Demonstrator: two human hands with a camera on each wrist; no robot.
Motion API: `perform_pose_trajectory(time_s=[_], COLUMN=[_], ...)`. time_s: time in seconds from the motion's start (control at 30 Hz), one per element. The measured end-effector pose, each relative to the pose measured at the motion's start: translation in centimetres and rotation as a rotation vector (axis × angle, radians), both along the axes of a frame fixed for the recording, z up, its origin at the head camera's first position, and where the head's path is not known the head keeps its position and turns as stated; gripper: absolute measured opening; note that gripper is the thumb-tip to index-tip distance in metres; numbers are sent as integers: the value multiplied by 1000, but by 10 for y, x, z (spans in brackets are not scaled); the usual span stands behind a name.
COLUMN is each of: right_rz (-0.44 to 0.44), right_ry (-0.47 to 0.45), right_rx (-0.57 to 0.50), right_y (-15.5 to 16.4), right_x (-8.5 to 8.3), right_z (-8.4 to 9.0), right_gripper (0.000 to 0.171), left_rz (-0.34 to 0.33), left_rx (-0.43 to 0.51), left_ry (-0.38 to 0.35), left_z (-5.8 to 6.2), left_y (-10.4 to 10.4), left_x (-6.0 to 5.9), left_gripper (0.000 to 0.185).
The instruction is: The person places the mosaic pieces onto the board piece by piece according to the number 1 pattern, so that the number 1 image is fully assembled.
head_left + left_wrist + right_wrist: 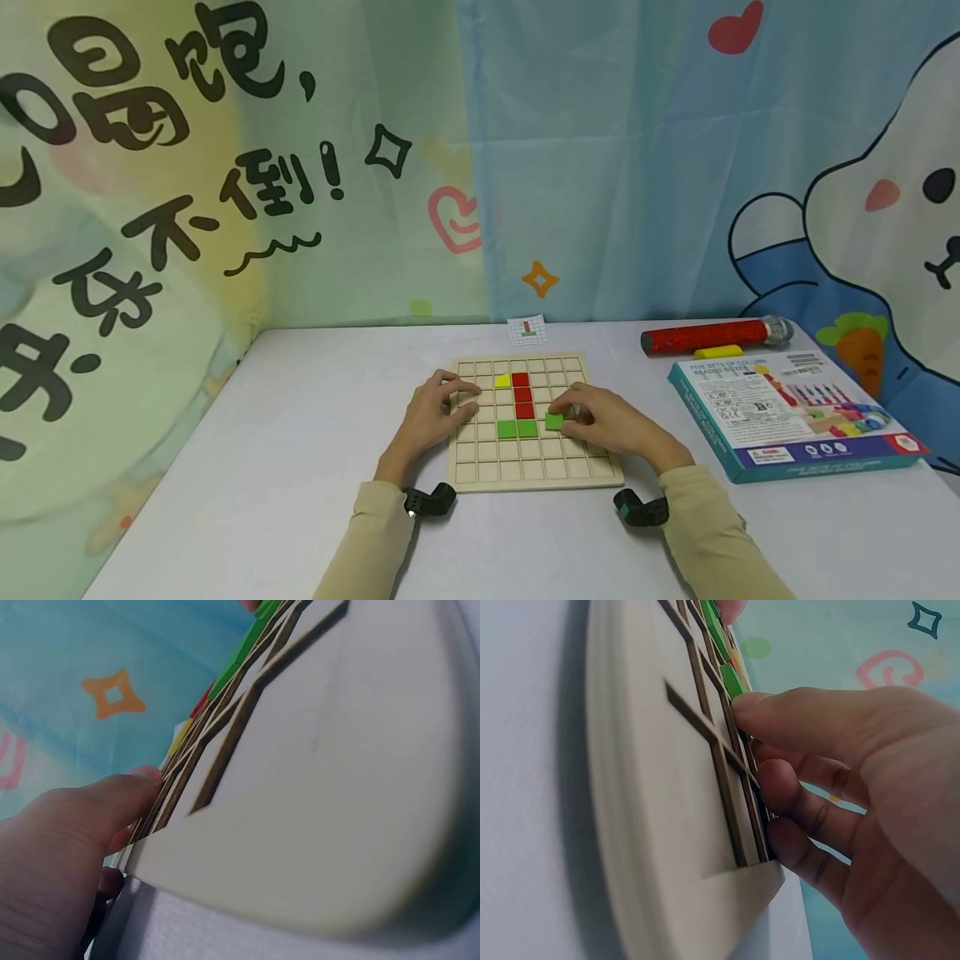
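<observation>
A pale wooden grid board (536, 475) lies on the table. My left hand (435, 410) holds its left edge, with the thumb (124, 799) over the top and a fingertip lower at the side. Over the right part of the grid my right hand (611, 423) pinches a green square tile (553, 422) between thumb and index finger. Left of that tile, a row of two green tiles (516, 429) lies in the grid. Above them runs a column of red tiles (523, 396), with a yellow tile (502, 381) left of its top.
Behind the board lies a small card (527, 330) with a printed grid pattern. To the right are a teal-edged flat box (795, 412), a yellow piece (718, 352) and a red tube (705, 337) with a silvery end. A printed curtain (600, 167) hangs behind the table.
</observation>
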State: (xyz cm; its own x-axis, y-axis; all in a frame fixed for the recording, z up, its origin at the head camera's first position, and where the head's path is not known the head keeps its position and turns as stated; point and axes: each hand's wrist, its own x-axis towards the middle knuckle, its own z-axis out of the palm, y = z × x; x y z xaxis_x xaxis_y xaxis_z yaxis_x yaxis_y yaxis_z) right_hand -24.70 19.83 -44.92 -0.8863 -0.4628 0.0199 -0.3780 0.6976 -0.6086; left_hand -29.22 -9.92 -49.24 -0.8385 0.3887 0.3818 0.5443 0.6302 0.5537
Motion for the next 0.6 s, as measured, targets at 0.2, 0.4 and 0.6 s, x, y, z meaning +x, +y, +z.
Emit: perform_pose_trajectory(time_s=[0.2,0.4,0.6], right_rz=[10,13,23], right_ry=[8,-2,-11], right_rx=[-8,-7,-5], right_y=[-1,-2,-4], right_x=[0,1,1], right_z=[0,1,2], right_gripper=[26,26,25], left_rz=[2,-3,-6], left_rx=[1,-2,3], left_ry=[-1,-1,1], left_z=[1,2,2], left_y=[0,0,0], left_x=[1,2,1], left_gripper=[22,22,22])
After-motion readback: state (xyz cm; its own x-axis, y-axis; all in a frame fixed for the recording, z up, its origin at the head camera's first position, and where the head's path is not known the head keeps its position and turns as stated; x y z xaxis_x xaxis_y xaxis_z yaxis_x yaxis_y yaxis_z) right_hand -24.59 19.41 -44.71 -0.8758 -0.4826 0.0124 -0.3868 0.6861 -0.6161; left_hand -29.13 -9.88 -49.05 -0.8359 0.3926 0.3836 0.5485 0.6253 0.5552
